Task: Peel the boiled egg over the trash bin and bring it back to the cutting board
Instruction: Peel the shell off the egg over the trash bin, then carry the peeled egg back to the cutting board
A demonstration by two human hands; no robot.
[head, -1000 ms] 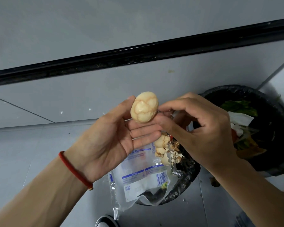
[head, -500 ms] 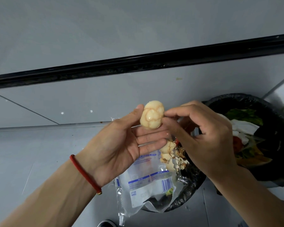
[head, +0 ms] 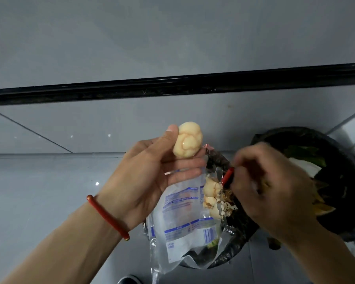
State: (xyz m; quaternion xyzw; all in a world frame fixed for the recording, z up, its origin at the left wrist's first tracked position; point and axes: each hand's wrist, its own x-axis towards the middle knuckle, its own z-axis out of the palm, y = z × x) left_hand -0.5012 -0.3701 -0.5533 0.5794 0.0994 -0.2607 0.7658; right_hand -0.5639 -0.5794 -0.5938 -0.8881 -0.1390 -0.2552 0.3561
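A peeled boiled egg [head: 188, 140], pale yellow with marbled lines, is pinched between the thumb and fingers of my left hand [head: 152, 173], which wears a red bracelet. My right hand [head: 271, 181] is lower and to the right, over the trash, blurred, fingers curled; whether it holds a bit of shell I cannot tell. Below both hands sits a black-lined trash bin [head: 240, 238] with eggshell pieces [head: 213, 195] on top. The cutting board is not in view.
A clear plastic bag with blue print [head: 184, 228] hangs over the near bin's edge. A second black-lined bin [head: 344, 181] with vegetable scraps and paper stands at the right. Grey tiled floor lies around, and a black strip [head: 172, 87] crosses the wall base.
My right hand has left the egg and dropped to the right over the bin. My left hand has kept the egg and raised it slightly.
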